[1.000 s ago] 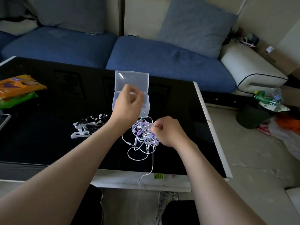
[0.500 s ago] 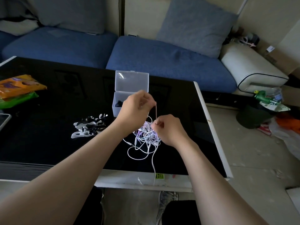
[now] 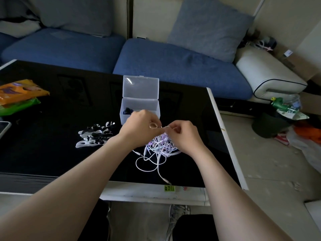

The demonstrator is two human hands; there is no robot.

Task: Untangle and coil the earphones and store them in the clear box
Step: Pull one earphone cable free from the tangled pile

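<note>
While black and white clips [image 3: 95,134] lie left of centre on the table [image 3: 52,150], the left hand [image 3: 140,129] curls round a small loop of thin cord [image 3: 153,125], just below the open clear box [image 3: 139,110]. Below both hands, at centre, the earphones [image 3: 159,148] sit tangled. Further right, the right hand [image 3: 182,136] pinches the same strand. Light, limp and snag-prone, they seem best taken near a free end.

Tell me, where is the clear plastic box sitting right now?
In the head view, the clear plastic box stands open near the middle of the black table, just beyond the left hand and behind the tangle of white earphones.
</note>
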